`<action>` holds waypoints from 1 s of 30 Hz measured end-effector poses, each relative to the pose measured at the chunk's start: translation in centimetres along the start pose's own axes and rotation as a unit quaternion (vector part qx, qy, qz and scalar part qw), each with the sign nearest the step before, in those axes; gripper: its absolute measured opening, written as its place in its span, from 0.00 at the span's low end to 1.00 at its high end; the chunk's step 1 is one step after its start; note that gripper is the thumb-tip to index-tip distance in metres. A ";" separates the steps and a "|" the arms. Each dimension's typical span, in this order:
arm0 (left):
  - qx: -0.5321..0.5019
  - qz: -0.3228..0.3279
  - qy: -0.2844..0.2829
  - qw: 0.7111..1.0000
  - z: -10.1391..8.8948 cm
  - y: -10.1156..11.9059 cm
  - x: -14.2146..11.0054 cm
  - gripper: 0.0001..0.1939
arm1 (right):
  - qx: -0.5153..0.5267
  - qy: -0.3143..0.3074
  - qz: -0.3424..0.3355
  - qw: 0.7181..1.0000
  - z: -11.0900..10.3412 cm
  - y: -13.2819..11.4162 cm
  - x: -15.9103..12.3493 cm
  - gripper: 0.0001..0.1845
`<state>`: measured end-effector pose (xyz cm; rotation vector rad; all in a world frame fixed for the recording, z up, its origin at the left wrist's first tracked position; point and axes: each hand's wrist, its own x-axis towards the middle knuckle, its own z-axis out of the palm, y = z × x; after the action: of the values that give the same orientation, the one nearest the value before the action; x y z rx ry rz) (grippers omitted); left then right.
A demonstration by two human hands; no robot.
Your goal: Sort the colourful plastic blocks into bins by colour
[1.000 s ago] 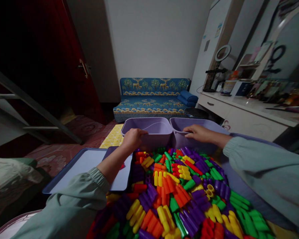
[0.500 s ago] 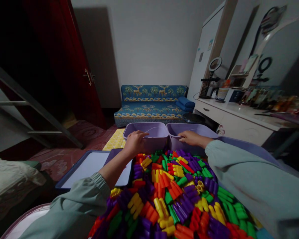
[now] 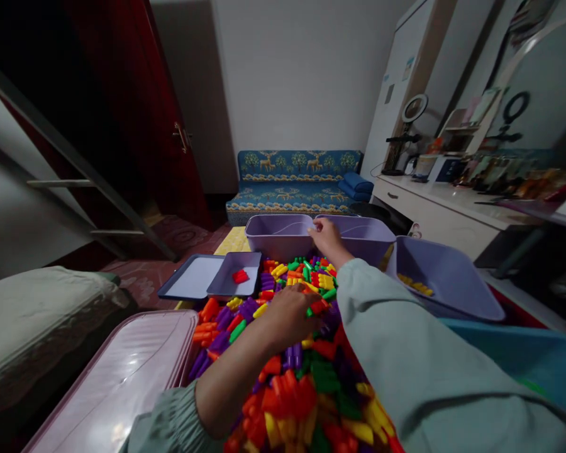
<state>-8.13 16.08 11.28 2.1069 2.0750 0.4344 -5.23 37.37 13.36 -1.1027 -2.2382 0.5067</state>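
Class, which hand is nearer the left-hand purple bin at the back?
Right. The right hand is at the right end of the purple bin; the left hand is closer in, over the colourful pieces.

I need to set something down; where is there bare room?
The pink lid looks bare between the pale cloth and toy pieces, as does the blue-rimmed tray left of the small purple tray. Crowded: the toy pieces, left hand above them, and the rear bins' adjoining rims, by the right hand.

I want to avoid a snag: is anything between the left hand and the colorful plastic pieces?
Nothing visible does; the left hand is right at the colorful plastic pieces, and the far purple bins sit beyond them.
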 end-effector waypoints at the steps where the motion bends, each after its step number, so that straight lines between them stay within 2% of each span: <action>1: -0.015 -0.012 0.002 1.000 0.7 0.6 -0.8 0.24 | 0.029 0.012 0.001 1.000 0.3 -1.0 -1.1 0.22; 3: -0.042 -0.044 0.016 0.998 2.3 1.3 -2.3 0.27 | 0.078 0.029 -0.002 0.996 0.5 -2.2 -3.8 0.23; 5: -0.049 -0.072 0.050 0.995 4.0 1.4 -3.5 0.28 | 0.119 0.045 -0.009 0.992 0.2 -2.2 -6.9 0.23; 9: -0.056 -0.093 0.127 0.986 6.8 0.2 -4.4 0.23 | 0.270 0.081 0.008 0.960 -0.6 0.6 -12.3 0.17; 13: -0.074 -0.085 0.191 0.975 8.4 -1.1 -4.0 0.18 | 0.253 0.027 0.022 0.967 -0.5 3.7 -14.4 0.08; 17: -0.076 -0.096 0.209 0.970 8.4 -1.5 -3.5 0.14 | 0.155 -0.018 0.007 0.988 0.2 5.0 -14.4 0.11; 21: -0.062 -0.110 0.163 0.979 7.1 -1.6 -3.2 0.14 | 0.054 -0.084 -0.040 0.994 0.4 5.2 -14.7 0.18; 24: -0.042 -0.133 0.134 0.981 6.2 -1.7 -2.7 0.15 | 0.018 -0.119 -0.045 0.992 0.2 5.1 -15.4 0.20; 26: -0.031 -0.154 0.135 0.978 6.0 -1.9 -2.3 0.16 | 0.021 -0.117 -0.039 0.992 -0.1 5.0 -15.9 0.19; 30: -0.059 -0.176 0.176 0.967 6.5 -2.4 -1.9 0.16 | 0.014 -0.093 -0.046 0.995 -0.3 4.6 -16.5 0.18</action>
<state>-8.42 14.90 4.21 1.6372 2.4759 0.9036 5.67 26.78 5.50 -0.9684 -2.4213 0.6211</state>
